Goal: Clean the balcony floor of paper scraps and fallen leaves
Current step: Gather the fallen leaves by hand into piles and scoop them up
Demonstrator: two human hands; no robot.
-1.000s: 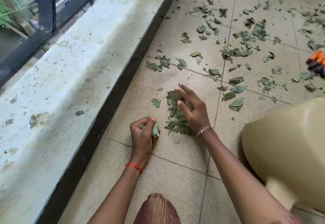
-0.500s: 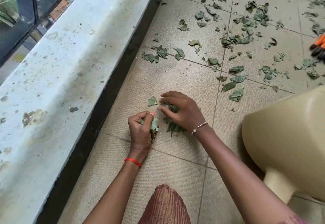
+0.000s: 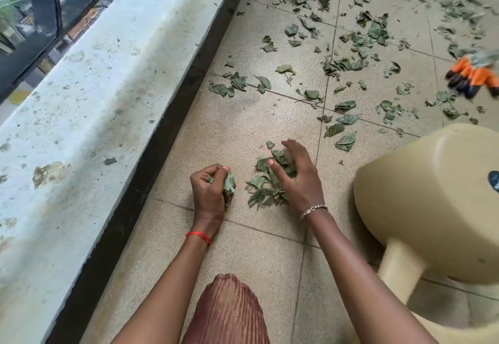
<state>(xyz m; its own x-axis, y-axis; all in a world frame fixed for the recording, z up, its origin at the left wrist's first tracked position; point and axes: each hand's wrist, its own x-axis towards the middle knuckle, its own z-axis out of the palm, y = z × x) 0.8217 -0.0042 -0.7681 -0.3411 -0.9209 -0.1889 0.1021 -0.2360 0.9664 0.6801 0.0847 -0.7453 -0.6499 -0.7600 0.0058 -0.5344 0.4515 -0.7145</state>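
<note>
Most of the fallen leaves (image 3: 359,46) lie scattered over the far tiles of the balcony floor (image 3: 243,257); only a small pile (image 3: 263,187) is gathered near the ledge (image 3: 89,95). The left hand (image 3: 212,191) is clenched on a wad of leaves, and the right hand (image 3: 297,175) lies spread on the pile. Little looks done; no paper scraps are visible.

Matt, grainy floor tiles (image 3: 243,133) lying under the fingers (image 3: 293,145); dull, crumpled leaves (image 3: 266,189) beneath them; smooth plastic stool (image 3: 421,195) showing beside.

Leaf pile (image 3: 266,184) left of stool (image 3: 432,203)
</note>
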